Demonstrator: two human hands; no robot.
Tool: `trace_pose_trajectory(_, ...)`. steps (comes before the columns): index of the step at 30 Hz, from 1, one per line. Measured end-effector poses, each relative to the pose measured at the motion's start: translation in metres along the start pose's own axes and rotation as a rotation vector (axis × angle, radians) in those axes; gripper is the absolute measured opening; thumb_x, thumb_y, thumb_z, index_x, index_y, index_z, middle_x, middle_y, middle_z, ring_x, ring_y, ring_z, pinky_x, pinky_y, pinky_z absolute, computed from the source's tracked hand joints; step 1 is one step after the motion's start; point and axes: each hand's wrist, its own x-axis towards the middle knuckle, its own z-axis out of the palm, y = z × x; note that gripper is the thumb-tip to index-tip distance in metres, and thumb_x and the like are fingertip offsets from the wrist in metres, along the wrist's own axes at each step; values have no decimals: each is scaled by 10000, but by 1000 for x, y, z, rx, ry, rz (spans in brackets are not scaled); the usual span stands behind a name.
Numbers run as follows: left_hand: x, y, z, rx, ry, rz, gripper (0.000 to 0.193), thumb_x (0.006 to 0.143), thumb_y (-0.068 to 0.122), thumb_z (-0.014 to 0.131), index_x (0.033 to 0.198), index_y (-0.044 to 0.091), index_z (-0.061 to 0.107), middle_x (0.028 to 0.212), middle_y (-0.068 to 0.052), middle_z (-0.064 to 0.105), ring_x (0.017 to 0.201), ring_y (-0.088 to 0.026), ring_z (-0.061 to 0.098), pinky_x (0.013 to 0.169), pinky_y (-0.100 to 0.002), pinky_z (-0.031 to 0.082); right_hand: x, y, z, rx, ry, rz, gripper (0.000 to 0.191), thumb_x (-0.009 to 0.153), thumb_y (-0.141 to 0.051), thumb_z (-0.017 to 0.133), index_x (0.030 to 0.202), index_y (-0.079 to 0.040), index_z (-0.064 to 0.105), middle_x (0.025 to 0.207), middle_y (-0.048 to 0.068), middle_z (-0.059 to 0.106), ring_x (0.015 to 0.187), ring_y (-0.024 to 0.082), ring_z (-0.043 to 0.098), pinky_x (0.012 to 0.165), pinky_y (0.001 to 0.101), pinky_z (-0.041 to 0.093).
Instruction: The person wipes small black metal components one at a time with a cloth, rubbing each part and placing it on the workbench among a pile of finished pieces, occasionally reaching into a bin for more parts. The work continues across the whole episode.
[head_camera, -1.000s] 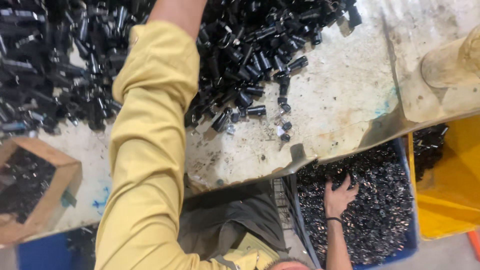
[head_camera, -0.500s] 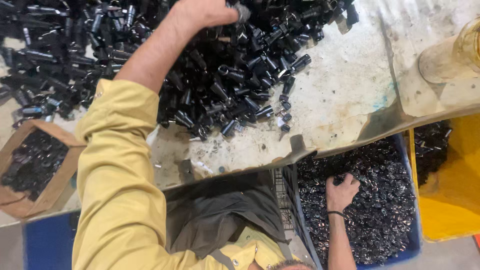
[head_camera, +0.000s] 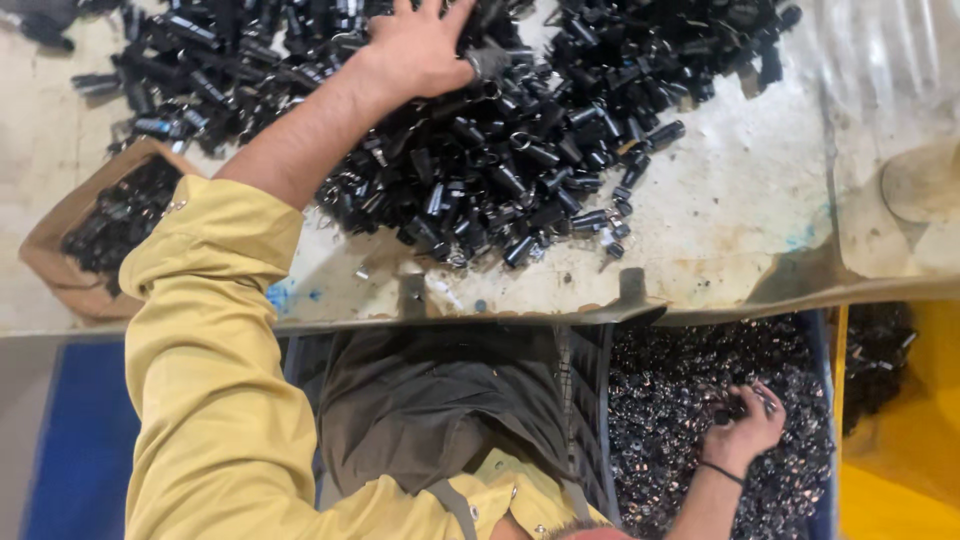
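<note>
While the left hand (head_camera: 425, 45) stretches far out over the table (head_camera: 740, 230) and lies spread, palm down, on the heap of black tubes (head_camera: 500, 160), its fingers look loosely curled around a few of them, though which ones it truly grips cannot be told. The heap runs under and to both sides of that hand and towards the body, thinning to loose strays at the near edge, so most of the tubes look unsorted. The right hand (head_camera: 745, 430) is down below the table edge, inside a blue bin (head_camera: 822, 400), half closed on a small dark piece (head_camera: 730, 410) with the fingers bent round it; what kind of piece cannot be made out. All about that hand the bin is deep in small dark metal parts (head_camera: 690, 380), which suggests a good share of the work is already behind, judging by how full it lies. Beyond the bin, a yellow bin (head_camera: 900, 450) holds a smaller lot of dark parts. Left of the reaching arm, a cardboard box (head_camera: 60, 250) on the table holds more black tubes, perhaps half full. By the size of the heap, much is left to do.
</note>
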Motion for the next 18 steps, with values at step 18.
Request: trace_pose_trajectory(18, -174, 45, 54, 321, 298, 726, 654, 802, 358, 698, 1436, 272, 563, 1395, -204, 523, 1387, -405, 449, 1025, -607, 428, 8, -25, -12, 711, -427, 435, 131, 1207, -154, 550, 1213, -39, 611, 1198, 105, 687, 1011, 181, 661, 640, 216, 518)
